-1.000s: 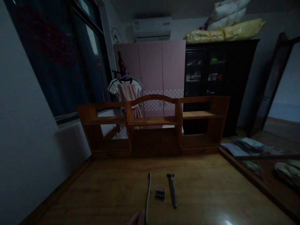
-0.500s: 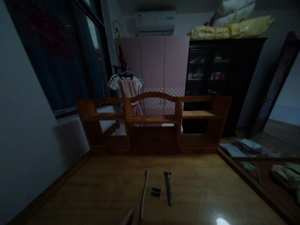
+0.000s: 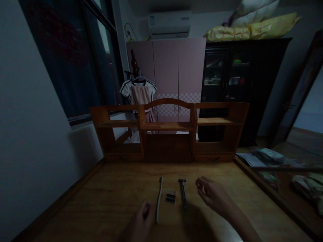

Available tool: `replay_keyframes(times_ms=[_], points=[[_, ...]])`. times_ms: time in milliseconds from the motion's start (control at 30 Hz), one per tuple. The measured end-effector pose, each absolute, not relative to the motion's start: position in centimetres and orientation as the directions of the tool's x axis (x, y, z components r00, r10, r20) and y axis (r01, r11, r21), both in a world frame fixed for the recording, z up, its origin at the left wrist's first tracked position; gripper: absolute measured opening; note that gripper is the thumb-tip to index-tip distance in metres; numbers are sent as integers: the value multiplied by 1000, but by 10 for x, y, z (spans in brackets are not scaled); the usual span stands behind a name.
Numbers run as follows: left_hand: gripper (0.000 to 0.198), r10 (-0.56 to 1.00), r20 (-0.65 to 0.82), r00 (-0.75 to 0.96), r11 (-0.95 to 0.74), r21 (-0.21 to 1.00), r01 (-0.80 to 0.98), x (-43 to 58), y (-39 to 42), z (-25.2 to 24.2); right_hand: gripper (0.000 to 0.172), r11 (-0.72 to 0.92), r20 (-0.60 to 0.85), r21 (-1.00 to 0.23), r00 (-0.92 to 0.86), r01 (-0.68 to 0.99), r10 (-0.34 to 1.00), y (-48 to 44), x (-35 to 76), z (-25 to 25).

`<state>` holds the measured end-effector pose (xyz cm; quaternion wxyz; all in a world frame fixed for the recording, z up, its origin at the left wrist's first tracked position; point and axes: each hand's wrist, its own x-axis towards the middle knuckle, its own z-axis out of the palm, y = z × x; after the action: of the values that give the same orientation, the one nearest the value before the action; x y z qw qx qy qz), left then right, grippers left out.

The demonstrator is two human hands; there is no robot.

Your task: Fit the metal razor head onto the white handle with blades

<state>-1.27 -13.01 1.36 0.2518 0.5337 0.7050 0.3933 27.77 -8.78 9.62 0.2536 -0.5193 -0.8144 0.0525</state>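
On the wooden desk [image 3: 106, 201] lie a long pale stick-like thing, maybe a toothbrush [image 3: 158, 199], a small dark packet [image 3: 171, 197] and a metal safety razor [image 3: 182, 192], side by side. My left hand [image 3: 140, 223] rests at the near end of the pale stick, fingers curled beside it; whether it grips the stick is hidden. My right hand [image 3: 211, 194] hovers just right of the razor, fingers loosely apart and holding nothing.
A wooden desktop shelf unit [image 3: 169, 132] stands along the desk's back edge. A wall and dark window are at the left. Papers and magazines [image 3: 264, 158] lie on a surface to the right. A pink wardrobe and dark cabinet stand behind.
My right hand has come into view next to the razor. My left hand has moved further up beside the pale stick. The view has shifted slightly.
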Motion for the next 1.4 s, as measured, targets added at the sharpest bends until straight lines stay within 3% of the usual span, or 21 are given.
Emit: replay_keyframes(times_ms=[33, 133, 267, 333, 500, 667, 833, 967, 1200, 1400], points=[[28, 981, 91, -170, 14, 847, 532, -12, -120, 17, 22, 408, 265, -359, -328, 839, 907, -81, 269, 80], [24, 968, 251, -30, -189, 798, 573, -5, -78, 32, 29, 304, 74, -312, -296, 900, 952, -66, 247, 44], [18, 911, 377, 166, -398, 702, 590, 16, -16, 42, 28, 340, 46, -220, -338, 914, 940, -45, 226, 31], [20, 891, 427, 157, -432, 686, 585, 25, 8, 38, 24, 346, 34, -161, -345, 924, 938, -30, 221, 31], [23, 861, 508, 26, -447, 731, 515, 33, 33, 10, 24, 331, 145, -161, -309, 930, 940, -1, 216, 22], [30, 928, 373, -24, -354, 896, 267, 29, 34, -6, 20, 346, 317, -344, -239, 873, 918, 16, 222, 5], [37, 953, 301, -17, -299, 950, 93, 32, 40, -9, 21, 443, 378, -502, -273, 743, 885, 24, 230, 5], [34, 943, 332, 21, -332, 943, -12, 34, 45, -11, 30, 536, 458, -488, -321, 689, 829, 19, 232, 17], [40, 984, 175, 28, -164, 961, -224, 35, 48, -13, 28, 613, 539, -487, -339, 622, 771, 9, 232, 31], [40, 995, 90, 42, -74, 954, -289, 34, 42, -9, 27, 516, 474, -562, -259, 646, 841, -5, 228, 42]])
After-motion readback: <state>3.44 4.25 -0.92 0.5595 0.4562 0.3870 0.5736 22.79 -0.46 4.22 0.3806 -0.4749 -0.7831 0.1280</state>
